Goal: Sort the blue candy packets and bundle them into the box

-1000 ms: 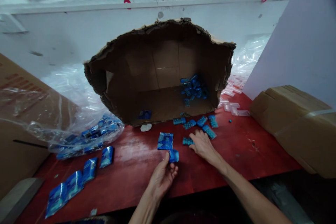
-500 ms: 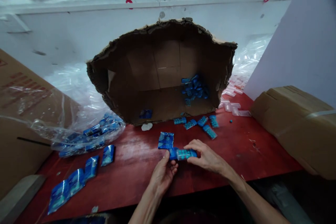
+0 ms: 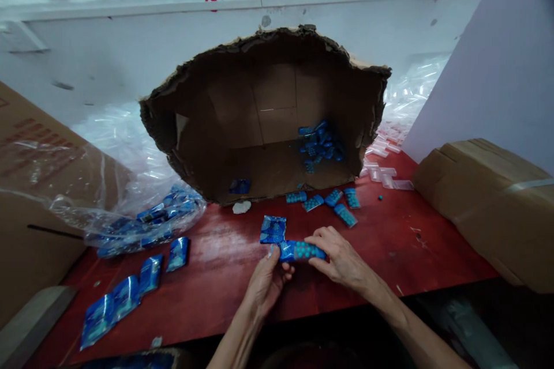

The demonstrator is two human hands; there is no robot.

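Both hands now meet: the right hand (image 3: 340,256) has carried a blue pill strip (image 3: 306,251) to the left hand's (image 3: 269,277) small pouch (image 3: 285,250), fingers of each pinching their piece.

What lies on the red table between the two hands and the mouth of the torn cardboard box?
In the head view, a flat blue packet lies just beyond the hands, and farther on a small cluster of blue blister strips near the torn cardboard box.

Single head cam is looking forward and down, close over the red table (image 3: 389,253), facing the torn box (image 3: 268,121).
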